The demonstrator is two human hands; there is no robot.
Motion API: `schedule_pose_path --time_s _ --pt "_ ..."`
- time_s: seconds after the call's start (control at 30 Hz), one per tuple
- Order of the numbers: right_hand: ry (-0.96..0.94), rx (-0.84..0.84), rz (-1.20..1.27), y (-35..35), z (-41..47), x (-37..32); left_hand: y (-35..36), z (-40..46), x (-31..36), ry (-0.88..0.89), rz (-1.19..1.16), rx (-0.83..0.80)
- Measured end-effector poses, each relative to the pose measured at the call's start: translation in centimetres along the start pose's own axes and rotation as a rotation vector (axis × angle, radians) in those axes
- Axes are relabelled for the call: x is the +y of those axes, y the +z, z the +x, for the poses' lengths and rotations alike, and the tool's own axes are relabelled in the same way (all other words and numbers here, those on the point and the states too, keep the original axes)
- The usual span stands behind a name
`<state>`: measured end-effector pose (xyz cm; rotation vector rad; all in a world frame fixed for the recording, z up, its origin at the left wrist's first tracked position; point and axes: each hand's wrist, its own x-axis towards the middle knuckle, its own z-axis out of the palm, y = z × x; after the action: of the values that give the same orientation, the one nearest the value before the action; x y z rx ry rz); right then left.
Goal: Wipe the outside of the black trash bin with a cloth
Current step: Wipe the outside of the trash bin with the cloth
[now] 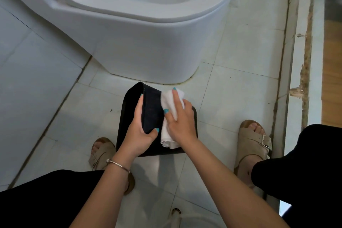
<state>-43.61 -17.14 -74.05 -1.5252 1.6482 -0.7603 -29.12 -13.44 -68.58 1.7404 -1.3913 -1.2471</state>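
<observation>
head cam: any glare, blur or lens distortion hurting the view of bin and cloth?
Head view: sharp overall, soft dim light; wide-angle bending shows at the toilet and floor lines. Small glints on toilet only. Black bin reads dark, little surface detail; white cloth under right hand stays clear.

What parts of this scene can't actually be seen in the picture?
- Head view: the part of the bin under the cloth and the right hand, so any dirt there can't be judged.
- The bin's far left wall and the left hand's other fingers, hidden behind the bin's edge.
- The toilet's tank and lid, cut off by the top edge.
- The floor drain, partly cut off by the bottom edge.
</observation>
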Motion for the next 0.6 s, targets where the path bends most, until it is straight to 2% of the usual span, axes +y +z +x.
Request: schedule_pose_path --time_s 0.1,0.2,0.43,0.6 --pt "-0.123 -0.085 0.006 0.2 -0.1 -1.5 -0.1 0.1 -0.2 0.031 0.006 0.000" --pt "-0.129 -0.054 -0.031 0.2 0.0 -0.1 -0.8 0.3 -0.5 0.019 0.014 -0.002" --pt "0.277 0.052 0.016 -0.9 -0.5 5.1 -0.8 0.2 -0.3 0.013 0.048 0.003" --pt "0.246 0.019 -0.017 -0.3 -0.5 2.7 -0.8 0.1 -0.4 0.014 0.059 0.011"
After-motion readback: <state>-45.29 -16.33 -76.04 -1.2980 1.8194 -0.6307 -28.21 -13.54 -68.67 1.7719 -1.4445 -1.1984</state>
